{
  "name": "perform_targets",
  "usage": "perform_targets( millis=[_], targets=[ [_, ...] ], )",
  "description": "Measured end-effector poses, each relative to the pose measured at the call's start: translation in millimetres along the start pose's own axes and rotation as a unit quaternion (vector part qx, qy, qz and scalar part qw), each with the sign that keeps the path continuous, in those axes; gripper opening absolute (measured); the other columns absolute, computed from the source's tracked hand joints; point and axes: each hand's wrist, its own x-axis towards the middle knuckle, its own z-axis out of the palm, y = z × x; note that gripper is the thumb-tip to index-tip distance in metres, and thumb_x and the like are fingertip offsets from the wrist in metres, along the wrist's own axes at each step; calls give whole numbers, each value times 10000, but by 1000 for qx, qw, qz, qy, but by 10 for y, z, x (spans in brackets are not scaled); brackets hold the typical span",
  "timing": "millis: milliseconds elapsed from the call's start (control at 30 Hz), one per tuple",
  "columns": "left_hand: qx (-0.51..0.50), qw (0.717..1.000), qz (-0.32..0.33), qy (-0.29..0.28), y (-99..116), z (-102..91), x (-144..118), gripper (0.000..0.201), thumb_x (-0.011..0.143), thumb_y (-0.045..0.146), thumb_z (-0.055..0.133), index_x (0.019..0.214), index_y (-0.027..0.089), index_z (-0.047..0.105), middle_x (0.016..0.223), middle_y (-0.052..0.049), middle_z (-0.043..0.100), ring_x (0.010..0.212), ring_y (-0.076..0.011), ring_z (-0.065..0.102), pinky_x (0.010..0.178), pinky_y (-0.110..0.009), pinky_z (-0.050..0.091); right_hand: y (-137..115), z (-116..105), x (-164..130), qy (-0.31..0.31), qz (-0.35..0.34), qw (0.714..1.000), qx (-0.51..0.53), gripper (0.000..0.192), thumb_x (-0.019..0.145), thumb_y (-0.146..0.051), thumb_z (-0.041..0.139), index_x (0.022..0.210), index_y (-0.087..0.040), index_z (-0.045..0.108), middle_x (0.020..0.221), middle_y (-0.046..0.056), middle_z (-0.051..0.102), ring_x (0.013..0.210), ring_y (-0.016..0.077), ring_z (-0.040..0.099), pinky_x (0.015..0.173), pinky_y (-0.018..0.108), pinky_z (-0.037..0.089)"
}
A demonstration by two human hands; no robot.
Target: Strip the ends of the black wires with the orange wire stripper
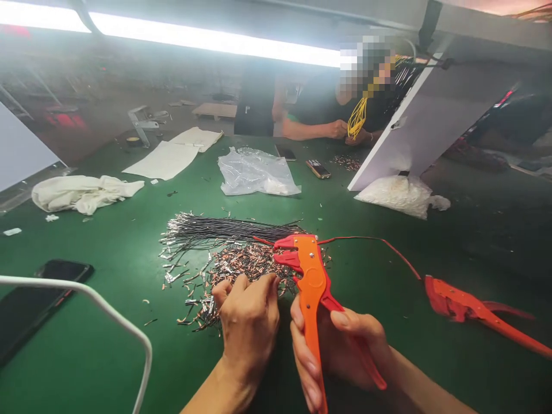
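My right hand [345,339] grips an orange-and-red wire stripper [311,276], its head tilted up and its jaws pointing left. Close by its jaws, my left hand [250,316] has its fingers curled together over a heap of cut wire ends [241,261]. What those fingers hold, if anything, is hidden. Behind the heap lies a bundle of black wires [228,227] with pale terminals at its left end. A thin red wire [366,237] shows on both sides of the tool's head and runs right to a second red-orange wire stripper [461,302].
A white cable [144,339] arches across the left, near a dark phone [60,279]. Farther back lie a white cloth [86,192], a clear plastic bag [256,172] and a bag of white pieces [399,194] by a slanted panel [431,115]. Opposite, another person holds yellow wires [357,118].
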Motion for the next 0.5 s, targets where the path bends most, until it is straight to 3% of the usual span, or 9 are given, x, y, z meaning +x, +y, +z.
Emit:
perform_targets(
  millis=[300,500],
  targets=[
    [2,1000,-16,-2,-37,38,-16,196,900,121,519,884,216,690,605,19,637,591,-169,564,776,-374,273,1,-86,-15,18,1,1000,24,375,847,-463,546,1025,-135,516,753,51,647,632,227,695,607,367,557],
    [-37,999,-36,-2,-12,15,-12,214,928,103,457,1022,185,631,685,20,671,624,-158,602,780,-361,274,40,-106,-32,6,6,999,34,354,873,-440,503,1047,-131,505,773,71,644,657,236,695,632,367,542]
  ],
)
